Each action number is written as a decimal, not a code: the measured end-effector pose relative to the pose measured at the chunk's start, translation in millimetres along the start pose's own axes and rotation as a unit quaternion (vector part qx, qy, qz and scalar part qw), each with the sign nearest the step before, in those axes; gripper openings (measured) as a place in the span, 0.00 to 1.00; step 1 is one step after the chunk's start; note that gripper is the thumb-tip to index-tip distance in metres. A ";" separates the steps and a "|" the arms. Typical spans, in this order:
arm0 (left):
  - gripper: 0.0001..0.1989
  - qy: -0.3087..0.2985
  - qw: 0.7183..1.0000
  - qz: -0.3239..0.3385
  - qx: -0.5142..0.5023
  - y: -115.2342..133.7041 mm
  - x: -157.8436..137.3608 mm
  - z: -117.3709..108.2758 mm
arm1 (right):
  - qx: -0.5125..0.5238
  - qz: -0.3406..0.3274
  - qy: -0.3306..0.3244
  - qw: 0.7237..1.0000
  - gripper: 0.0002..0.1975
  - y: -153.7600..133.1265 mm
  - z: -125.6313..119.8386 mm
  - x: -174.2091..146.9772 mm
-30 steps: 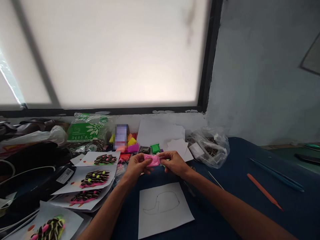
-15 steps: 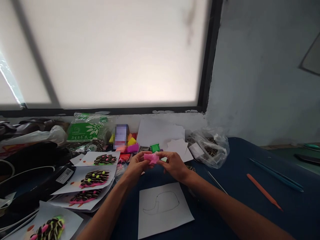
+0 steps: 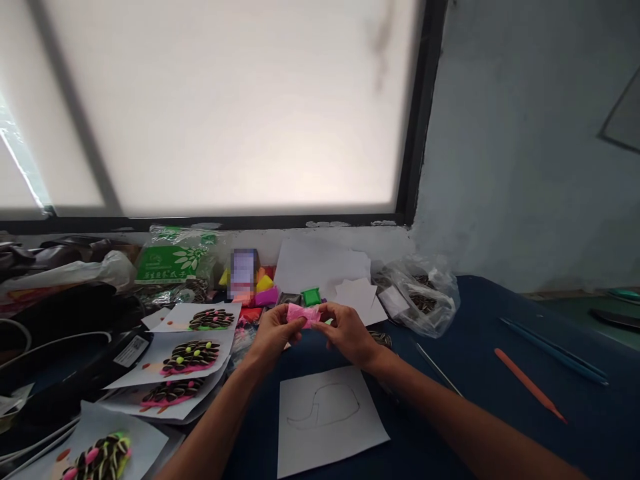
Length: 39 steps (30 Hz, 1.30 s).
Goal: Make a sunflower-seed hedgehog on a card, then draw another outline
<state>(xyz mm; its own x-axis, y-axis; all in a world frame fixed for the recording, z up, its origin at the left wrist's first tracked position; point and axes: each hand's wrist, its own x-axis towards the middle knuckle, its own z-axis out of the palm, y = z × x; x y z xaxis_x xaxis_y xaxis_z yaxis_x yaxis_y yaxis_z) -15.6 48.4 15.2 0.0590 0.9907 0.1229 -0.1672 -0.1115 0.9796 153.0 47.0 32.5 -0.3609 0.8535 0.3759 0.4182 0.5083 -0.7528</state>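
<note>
A small pink packet (image 3: 303, 315), apparently modelling clay in clear wrapping, is held up between both hands. My left hand (image 3: 277, 330) pinches its left end, thumb in front. The fingers of my right hand (image 3: 346, 328) are closed on its right end. Below the hands, on the dark blue table, lies a white paper (image 3: 330, 420) with a pencil outline of a rounded shape with a tail-like curve at the left. A bright green packet (image 3: 311, 296) sits just behind the hands, beside a purple packet (image 3: 267, 296).
Finished seed-and-clay pictures (image 3: 190, 357) are stacked at left, near a green seed bag (image 3: 173, 263). A clear bag of seeds (image 3: 425, 297) stands at back right. An orange clay tool (image 3: 530, 385), blue tweezers (image 3: 555, 350) and a thin metal rod (image 3: 439, 368) lie at right.
The pink packet has tilted and shifted slightly between my fingers, showing more of its face. Both hands stay in nearly the same place; the view has moved a little.
</note>
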 end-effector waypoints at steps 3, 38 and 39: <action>0.19 -0.010 1.000 -0.008 -0.015 2.2 -1.4 2.8 | -0.022 -0.006 0.001 1.000 0.06 1.6 -2.4 0.7; 0.15 0.039 0.999 0.035 -0.003 11.5 -1.2 12.9 | -0.255 -0.032 0.011 0.966 0.08 -14.0 9.5 -5.2; 0.15 0.037 0.999 0.039 0.001 11.5 -1.6 14.3 | -0.256 -0.030 0.010 0.966 0.08 -12.7 9.1 -5.1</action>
<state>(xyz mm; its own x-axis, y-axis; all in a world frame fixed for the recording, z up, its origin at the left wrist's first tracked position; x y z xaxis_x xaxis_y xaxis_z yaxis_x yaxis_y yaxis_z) -3.5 44.4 28.6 -0.0271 0.9820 0.1872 -0.1656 -0.1891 0.9679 141.9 35.1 35.3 -0.3843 0.8197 0.4247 0.7560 0.5434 -0.3648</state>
